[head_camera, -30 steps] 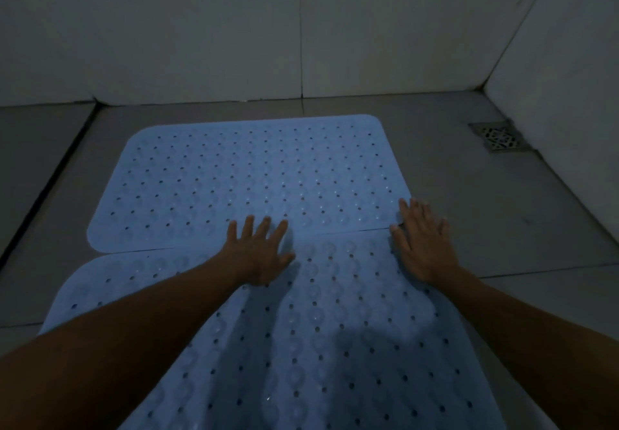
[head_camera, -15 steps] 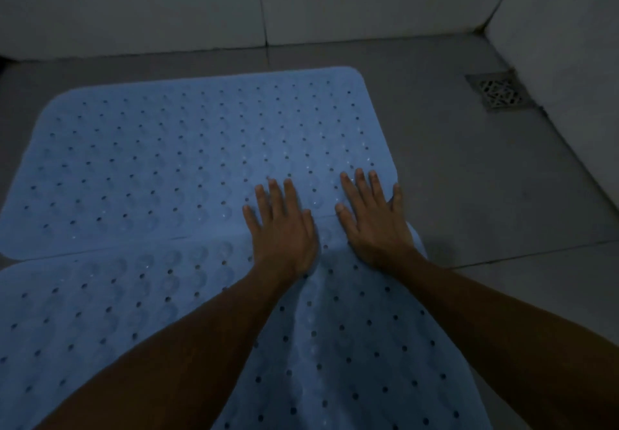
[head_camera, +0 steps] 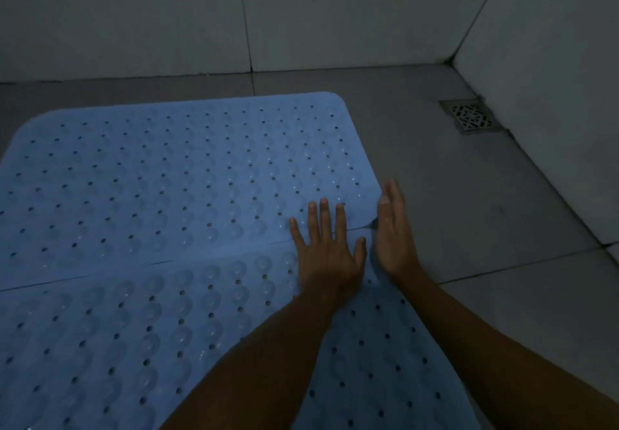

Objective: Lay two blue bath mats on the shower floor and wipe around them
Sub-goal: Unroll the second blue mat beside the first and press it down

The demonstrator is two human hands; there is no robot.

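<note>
head view | worn high, faces forward-down | close over shower floor (head_camera: 435, 195) | single view

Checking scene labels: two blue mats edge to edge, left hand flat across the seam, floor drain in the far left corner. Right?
Not quite: the head view shows the floor drain in the far right corner, by the right wall. The rest holds: the far mat and near mat meet edge to edge, and the left hand lies flat across the seam.
</note>
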